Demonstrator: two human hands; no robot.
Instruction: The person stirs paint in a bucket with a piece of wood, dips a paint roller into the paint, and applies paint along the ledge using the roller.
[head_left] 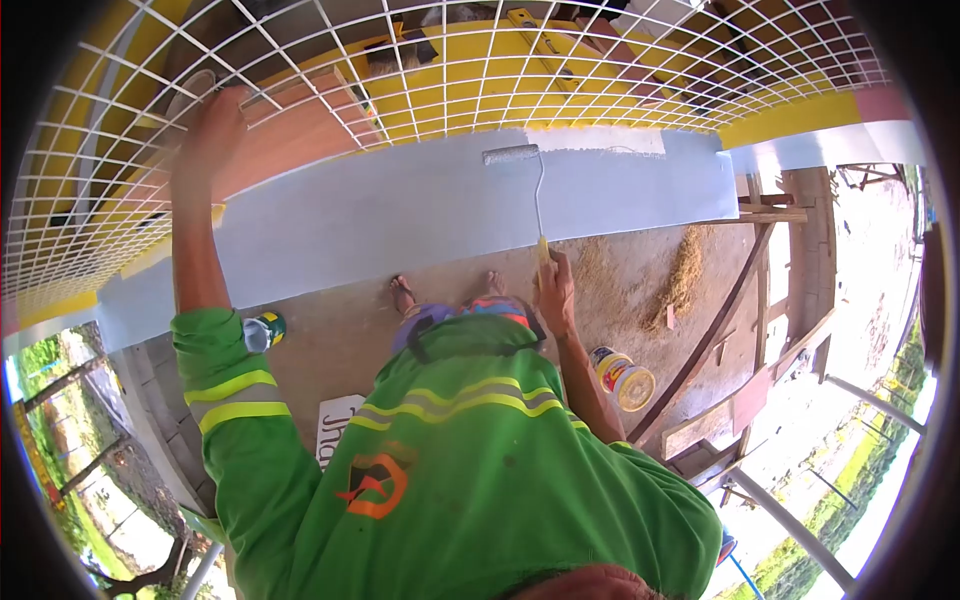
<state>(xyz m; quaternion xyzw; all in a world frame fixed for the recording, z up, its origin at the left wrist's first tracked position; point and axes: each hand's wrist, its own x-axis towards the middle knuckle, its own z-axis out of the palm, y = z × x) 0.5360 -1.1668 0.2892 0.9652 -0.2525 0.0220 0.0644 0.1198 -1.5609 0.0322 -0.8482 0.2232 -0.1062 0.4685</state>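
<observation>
My right hand (555, 290) is wrapped round the yellowish handle of a paint roller (511, 154). The roller's pale, paint-coated sleeve rests against the upper part of a light blue-grey painted panel (380, 205). Along that panel's top edge, right of the roller, runs a whitish patch (620, 141) with an uneven border. My left hand (213, 118) is raised at the far left, at the white wire grid (300, 75). It is smeared by motion, so its fingers cannot be made out. A pale round rim (192, 92) shows close to it, its kind unclear.
A small paint can (264, 331) stands on the floor at left, and a labelled bucket (627, 380) lies to the right. Dry yellowish debris (685, 265) and a slanting wooden beam (715, 330) are farther right. A lettered white board (335, 428) lies beside my body.
</observation>
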